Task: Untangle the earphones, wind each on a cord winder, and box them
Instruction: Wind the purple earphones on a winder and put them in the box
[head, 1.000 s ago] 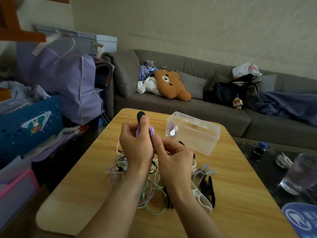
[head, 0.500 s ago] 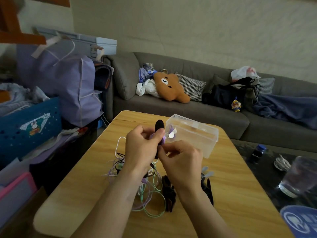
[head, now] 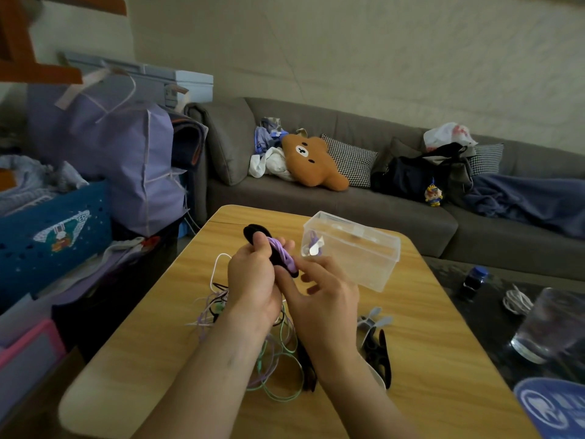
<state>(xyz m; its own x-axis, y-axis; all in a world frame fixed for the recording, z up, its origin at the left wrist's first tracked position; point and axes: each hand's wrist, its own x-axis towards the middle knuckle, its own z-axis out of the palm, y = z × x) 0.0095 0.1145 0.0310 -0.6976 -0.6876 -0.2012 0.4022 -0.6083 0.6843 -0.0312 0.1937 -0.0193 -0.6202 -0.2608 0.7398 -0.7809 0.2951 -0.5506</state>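
My left hand point(head: 253, 280) grips a black cord winder point(head: 258, 233) wrapped with a purple earphone cord point(head: 283, 251), held above the wooden table point(head: 427, 312). My right hand point(head: 319, 296) touches the lower end of the winder with its index finger and thumb, the other fingers loosely bent. Below my hands a tangle of green, purple, black and white earphone cords point(head: 275, 359) lies on the table. A clear plastic box point(head: 354, 248) stands just right of the winder, with a wound purple earphone point(head: 313, 245) inside. Spare black and white winders point(head: 376, 346) lie by my right forearm.
A glass of water point(head: 547, 327), a small blue-capped bottle point(head: 474, 280) and a white cable point(head: 516, 301) stand on a dark table to the right. A grey sofa point(head: 380, 210) with a bear cushion point(head: 311, 163) lies beyond. Bags and a blue crate point(head: 53, 226) crowd the left.
Both hands have carried the wound winder to the right and tilted it toward the clear box. My right hand's fingers have loosened around its lower end.
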